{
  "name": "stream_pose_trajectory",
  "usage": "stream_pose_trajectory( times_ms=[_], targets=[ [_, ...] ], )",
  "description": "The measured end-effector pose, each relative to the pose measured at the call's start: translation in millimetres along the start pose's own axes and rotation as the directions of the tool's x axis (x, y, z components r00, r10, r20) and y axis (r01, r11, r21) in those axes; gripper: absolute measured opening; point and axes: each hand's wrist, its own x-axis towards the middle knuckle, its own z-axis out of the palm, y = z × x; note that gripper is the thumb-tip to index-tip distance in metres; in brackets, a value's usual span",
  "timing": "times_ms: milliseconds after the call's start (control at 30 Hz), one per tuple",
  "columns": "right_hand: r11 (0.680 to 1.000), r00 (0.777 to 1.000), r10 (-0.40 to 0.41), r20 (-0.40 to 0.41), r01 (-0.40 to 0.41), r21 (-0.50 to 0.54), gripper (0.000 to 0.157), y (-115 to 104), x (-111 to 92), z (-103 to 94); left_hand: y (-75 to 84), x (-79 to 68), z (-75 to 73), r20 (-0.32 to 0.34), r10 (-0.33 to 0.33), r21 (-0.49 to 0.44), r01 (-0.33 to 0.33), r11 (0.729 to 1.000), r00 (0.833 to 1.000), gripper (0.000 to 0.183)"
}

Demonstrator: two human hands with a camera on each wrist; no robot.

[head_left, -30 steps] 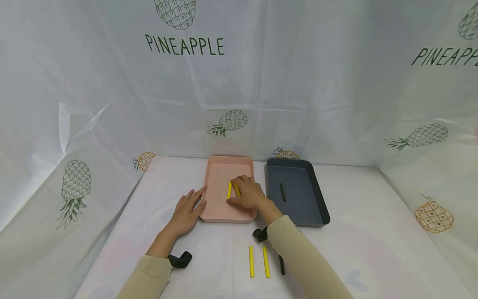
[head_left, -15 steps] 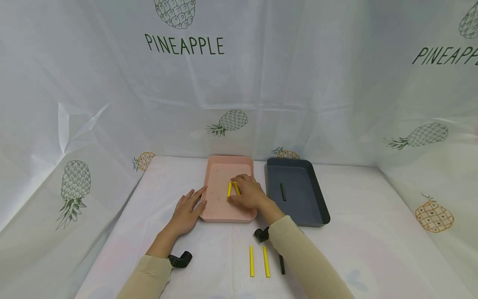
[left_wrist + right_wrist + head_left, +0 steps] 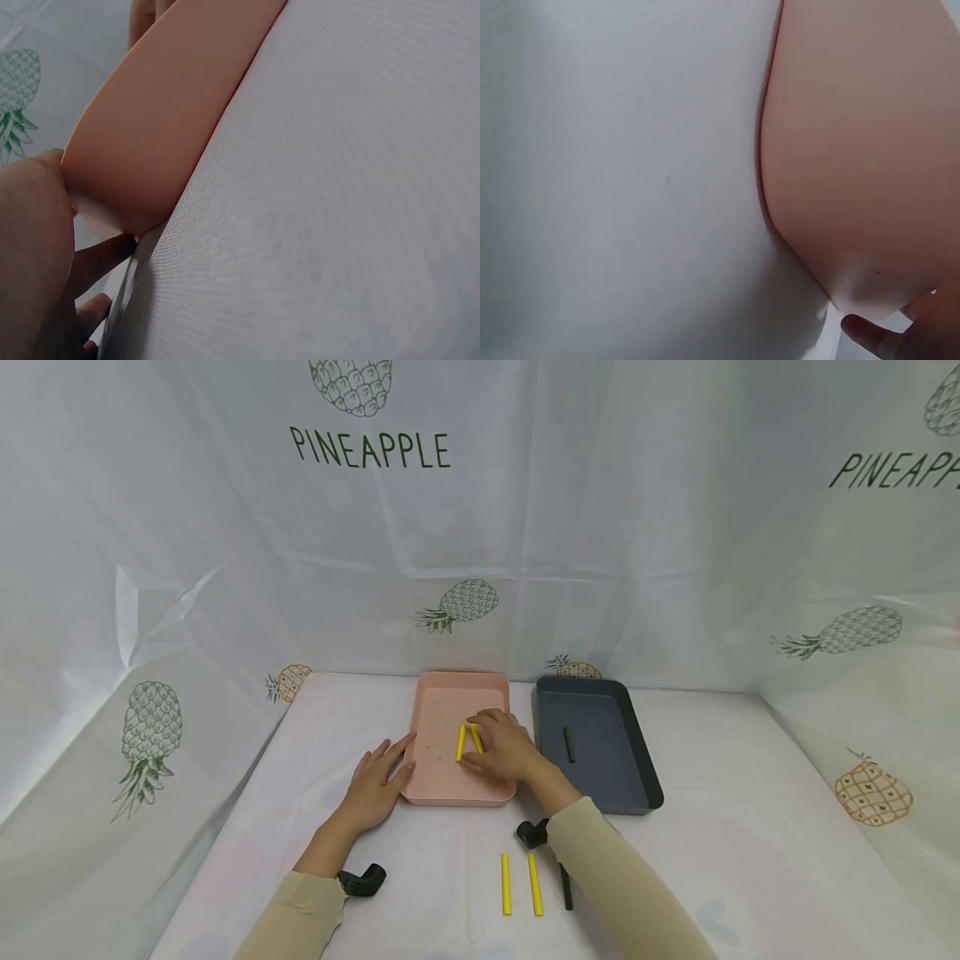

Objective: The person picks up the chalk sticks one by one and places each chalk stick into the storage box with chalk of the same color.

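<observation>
Two yellow sticks lie in the pink tray (image 3: 438, 777): a left stick (image 3: 461, 743) and a right stick (image 3: 477, 739), leaning slightly toward each other at the far end. Over them is my right hand (image 3: 506, 747), thumb near the left stick's lower end and fingertips by the far ends. Part of the right stick is hidden behind this hand. My left hand (image 3: 375, 789) rests at the tray's left side with fingers spread, fingertips on the rim; the left wrist view shows them along the tray's outer wall (image 3: 142, 142).
Right of the pink tray stands a dark grey tray (image 3: 600, 785) holding one dark stick (image 3: 569, 744). Nearer me lie a yellow stick (image 3: 506, 885), another yellow stick (image 3: 536, 885) and a black stick (image 3: 566, 889), partly under my right sleeve. A pineapple-print curtain (image 3: 600, 527) hangs behind.
My right hand has shifted slightly right and away from the left stick, and its forearm has moved a little right. The sticks and my left hand have stayed put.
</observation>
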Motion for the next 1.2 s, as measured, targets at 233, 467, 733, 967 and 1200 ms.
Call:
stream_pose_trajectory(
  times_ms=[233, 467, 733, 967, 1200],
  targets=[
    [1.000, 1.000, 0.016, 0.004, -0.017, 0.016, 0.069, 2, -5, -4.1, -0.5, -0.3, -0.3, -0.004, 0.018, -0.007, -0.018, 1.000, 1.000, 0.054],
    [0.999, 0.999, 0.036, -0.006, -0.036, 0.030, 0.071, 4, -9, -7.4, -1.2, -0.9, -0.2, -0.011, 0.030, -0.008, -0.030, 1.000, 0.999, 0.053],
    [0.998, 0.999, 0.022, -0.034, -0.021, 0.052, 0.070, 3, -20, -16.0, -1.9, 0.2, 0.9, -0.007, 0.030, -0.009, -0.030, 1.000, 1.000, 0.053],
    [0.997, 0.999, 0.001, -0.041, 0.002, 0.077, 0.069, 3, -27, -21.0, -3.4, 0.1, 0.3, -0.002, 0.025, -0.006, -0.025, 1.000, 1.000, 0.053],
    [0.999, 0.999, 0.004, -0.044, -0.002, 0.053, 0.069, 1, -36, -21.8, -3.1, 0.2, 0.5, -0.003, 0.034, -0.011, -0.034, 0.999, 0.999, 0.054]
  ],
)
